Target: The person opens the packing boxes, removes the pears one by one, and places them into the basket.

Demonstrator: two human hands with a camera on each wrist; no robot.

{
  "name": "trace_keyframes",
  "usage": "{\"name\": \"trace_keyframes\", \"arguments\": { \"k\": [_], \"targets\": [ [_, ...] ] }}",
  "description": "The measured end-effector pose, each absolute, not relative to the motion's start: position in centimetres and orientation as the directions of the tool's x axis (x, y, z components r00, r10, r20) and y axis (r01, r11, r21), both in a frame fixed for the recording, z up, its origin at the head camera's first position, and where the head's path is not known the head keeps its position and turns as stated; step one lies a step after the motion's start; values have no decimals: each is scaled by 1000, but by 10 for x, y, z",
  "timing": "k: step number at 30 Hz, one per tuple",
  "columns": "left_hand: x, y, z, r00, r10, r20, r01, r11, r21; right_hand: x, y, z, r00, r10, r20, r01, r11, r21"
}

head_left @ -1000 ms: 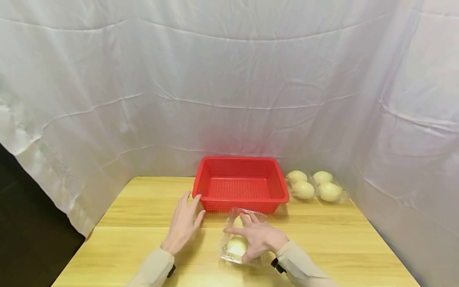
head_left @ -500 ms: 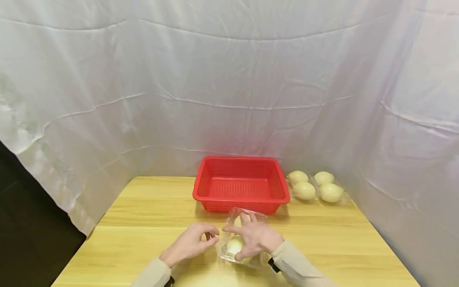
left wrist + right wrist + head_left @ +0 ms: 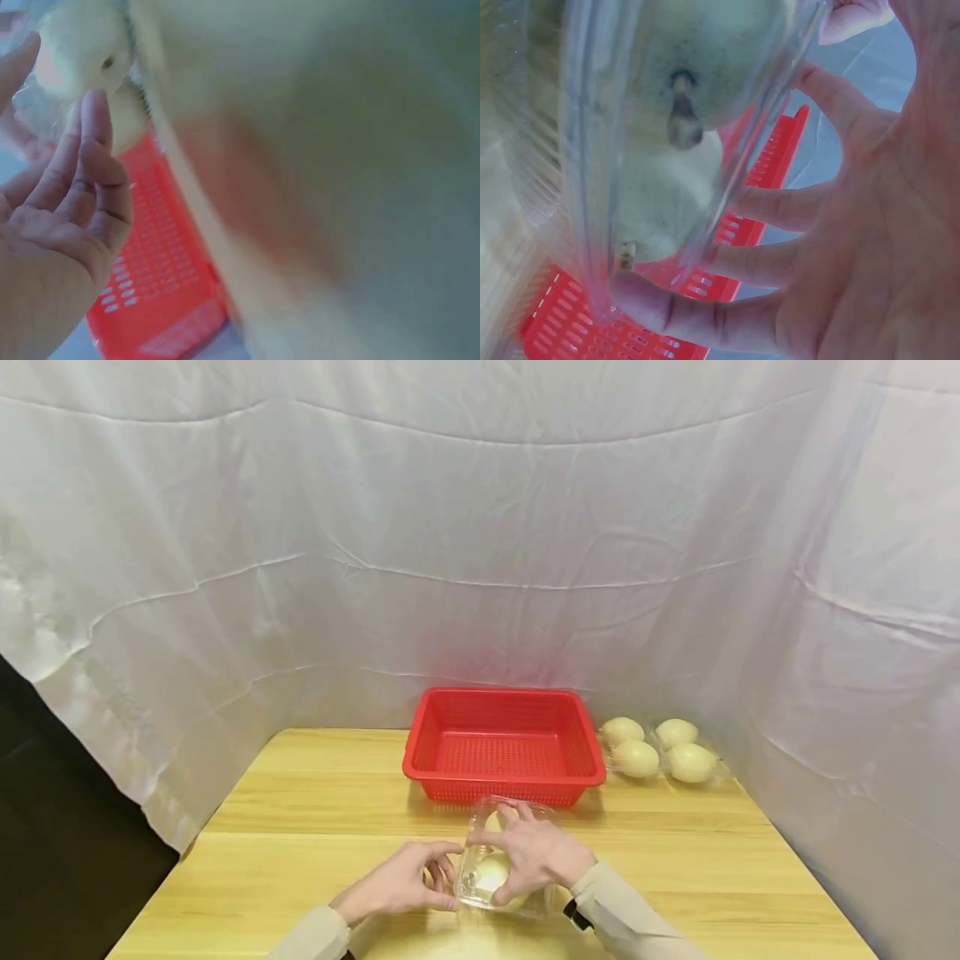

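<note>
A clear plastic clamshell box point(image 3: 467, 888) stands on the table in front of the red basket, with pale yellow pear-like fruits point(image 3: 491, 870) inside. Dark stems show on the fruits point(image 3: 705, 52) through the plastic in the right wrist view. My right hand point(image 3: 536, 856) rests across the box top with fingers spread, covering part of the contents. At the box's left side is my left hand point(image 3: 405, 878), its fingers loosely bent and thumb apart near the near-left corner. Whether its fingertips touch the plastic I cannot tell.
Behind the box stands the red plastic basket point(image 3: 502, 778), with perforated walls and nothing seen inside. Several more pale fruits point(image 3: 636, 759) in clear packs sit at the back right. The wooden table point(image 3: 300, 810) meets pale curtains point(image 3: 480, 610) behind and beside it.
My left hand has come from the basket's front-left corner down and right to the box's left side, its thumb now lower. The right hand stays on the box, which has shifted slightly left.
</note>
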State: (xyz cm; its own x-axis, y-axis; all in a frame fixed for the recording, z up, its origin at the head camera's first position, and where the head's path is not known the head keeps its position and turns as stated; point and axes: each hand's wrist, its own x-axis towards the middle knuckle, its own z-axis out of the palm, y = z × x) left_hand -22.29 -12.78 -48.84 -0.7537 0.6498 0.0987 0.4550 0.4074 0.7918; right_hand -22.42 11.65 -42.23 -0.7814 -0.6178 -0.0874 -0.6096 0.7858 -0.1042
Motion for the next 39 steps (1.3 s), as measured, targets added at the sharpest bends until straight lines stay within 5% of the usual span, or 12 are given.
{"name": "trace_keyframes", "arguments": {
  "k": [16,28,39],
  "targets": [
    [-229,-120,-491,-710,703,20,232,207,950,-227,114,-430,-779,-625,-45,-617,778,-121],
    [-234,-122,-487,-713,701,-2,264,271,926,-230,113,-430,-781,-623,-54,-614,780,-121],
    [-231,-120,-488,-735,676,-51,140,225,964,-228,112,-431,-777,-626,-67,-616,778,-125]
  ]
}}
